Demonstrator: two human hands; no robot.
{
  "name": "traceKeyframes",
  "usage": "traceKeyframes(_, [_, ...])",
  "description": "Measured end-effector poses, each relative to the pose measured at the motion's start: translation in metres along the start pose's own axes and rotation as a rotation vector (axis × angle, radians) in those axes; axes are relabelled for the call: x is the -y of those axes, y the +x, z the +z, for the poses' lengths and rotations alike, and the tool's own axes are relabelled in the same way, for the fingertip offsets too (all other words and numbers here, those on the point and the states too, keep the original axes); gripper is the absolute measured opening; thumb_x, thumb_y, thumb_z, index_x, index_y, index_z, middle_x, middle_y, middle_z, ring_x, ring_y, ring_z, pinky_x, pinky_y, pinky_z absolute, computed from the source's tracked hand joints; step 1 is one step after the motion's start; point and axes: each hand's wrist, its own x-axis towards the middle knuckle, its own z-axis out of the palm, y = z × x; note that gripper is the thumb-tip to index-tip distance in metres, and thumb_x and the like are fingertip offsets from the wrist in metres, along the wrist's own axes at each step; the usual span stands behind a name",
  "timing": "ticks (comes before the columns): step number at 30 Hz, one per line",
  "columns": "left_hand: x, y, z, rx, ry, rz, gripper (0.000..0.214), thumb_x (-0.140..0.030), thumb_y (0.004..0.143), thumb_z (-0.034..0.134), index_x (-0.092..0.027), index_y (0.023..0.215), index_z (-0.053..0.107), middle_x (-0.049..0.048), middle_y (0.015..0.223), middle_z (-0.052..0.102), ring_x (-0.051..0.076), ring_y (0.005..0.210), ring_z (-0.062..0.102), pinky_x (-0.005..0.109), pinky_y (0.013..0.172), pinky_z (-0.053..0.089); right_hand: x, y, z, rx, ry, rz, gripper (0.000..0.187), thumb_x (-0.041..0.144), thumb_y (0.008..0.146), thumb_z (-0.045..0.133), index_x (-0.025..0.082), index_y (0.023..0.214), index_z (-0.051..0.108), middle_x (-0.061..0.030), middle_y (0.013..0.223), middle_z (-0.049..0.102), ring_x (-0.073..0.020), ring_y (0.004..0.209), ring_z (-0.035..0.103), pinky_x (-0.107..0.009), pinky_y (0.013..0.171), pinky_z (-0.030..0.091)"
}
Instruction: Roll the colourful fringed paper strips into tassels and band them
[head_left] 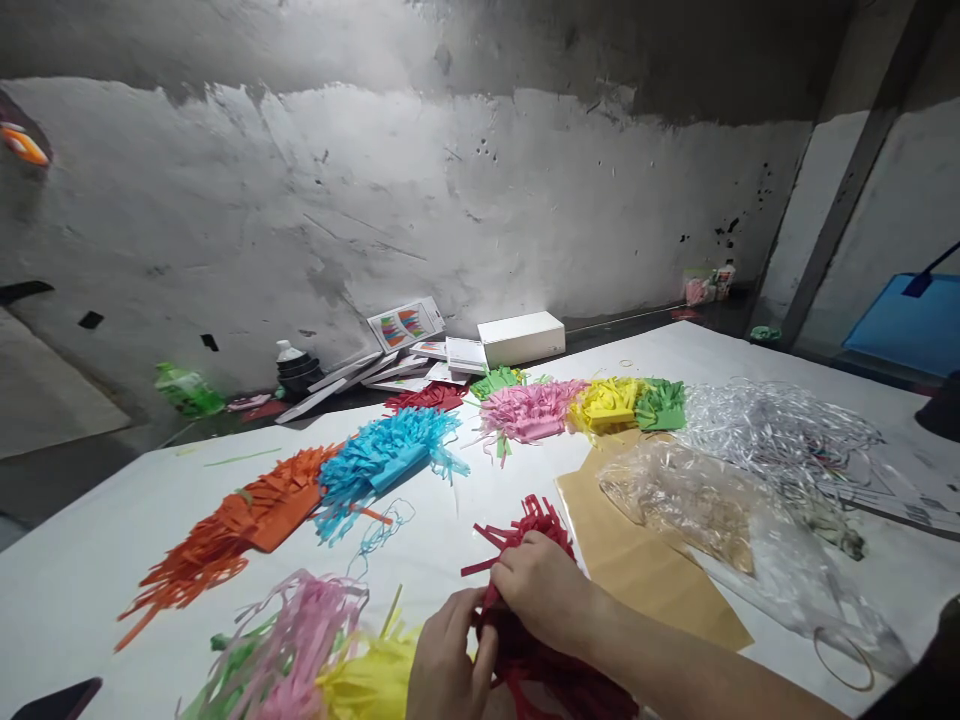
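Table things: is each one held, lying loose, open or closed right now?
red fringed paper: bunched, gripped by both hands
left hand: closed on the red fringed paper
right hand: closed on it from above
white box: closed, lying flat
orange fringed paper: lying loose, untouched
blue fringed paper: lying loose, untouched
clear plastic bag: crumpled, untouched

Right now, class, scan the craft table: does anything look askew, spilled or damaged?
A green bottle appears tipped over at far left. The booklets by the wall lie in a crooked fan. Loose blue strands trail from the blue fringe. The left hand and right hand grip red fringe.
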Motion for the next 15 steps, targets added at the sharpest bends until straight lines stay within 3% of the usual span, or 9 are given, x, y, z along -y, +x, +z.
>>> traceKeyframes(3, [0.008, -0.001, -0.003, -0.104, 0.207, 0.162, 0.030, -0.015, 0.089, 0.058, -0.024, 0.115, 0.069, 0.0125, 0.112, 0.073, 0.027, 0.094, 0.069, 0.042, 0.084, 0.052, -0.005, 0.004, -0.010, 0.026, 0.019, 0.156, 0.019, 0.007, 0.089, 0.053, 0.013, 0.092, 0.071, -0.0136, 0.090, 0.076, -0.0258, 0.081, 0.072, -0.032, 0.070, 0.047])
traceKeyframes(7, [0.004, 0.009, -0.012, -0.068, 0.398, 0.387, 0.038, -0.002, 0.091, 0.051, -0.025, 0.117, 0.067, 0.0086, 0.104, 0.072, 0.022, 0.091, 0.065, 0.035, 0.084, 0.045, -0.008, 0.009, -0.022, 0.027, 0.069, 0.303, 0.025, 0.009, 0.088, 0.051, 0.014, 0.096, 0.074, -0.0127, 0.093, 0.077, -0.0262, 0.088, 0.073, -0.030, 0.069, 0.046])
traceKeyframes(11, [-0.013, 0.029, -0.017, 0.023, 0.484, 0.417, 0.024, -0.009, 0.092, 0.056, -0.022, 0.109, 0.068, 0.0049, 0.090, 0.070, 0.022, 0.081, 0.061, 0.035, 0.078, 0.040, -0.005, 0.010, -0.024, 0.039, 0.107, 0.346, 0.025, 0.008, 0.085, 0.053, 0.015, 0.094, 0.076, -0.0119, 0.094, 0.078, -0.0274, 0.090, 0.074, -0.030, 0.069, 0.046])
traceKeyframes(15, [-0.028, 0.040, -0.018, 0.102, 0.540, 0.373, 0.023, -0.006, 0.089, 0.056, -0.024, 0.079, 0.066, 0.0027, 0.080, 0.067, 0.023, 0.075, 0.058, 0.037, 0.073, 0.037, -0.001, 0.011, -0.023, 0.048, 0.107, 0.373, 0.020, 0.008, 0.087, 0.057, 0.013, 0.095, 0.075, -0.0138, 0.095, 0.077, -0.0278, 0.090, 0.073, -0.033, 0.074, 0.050])
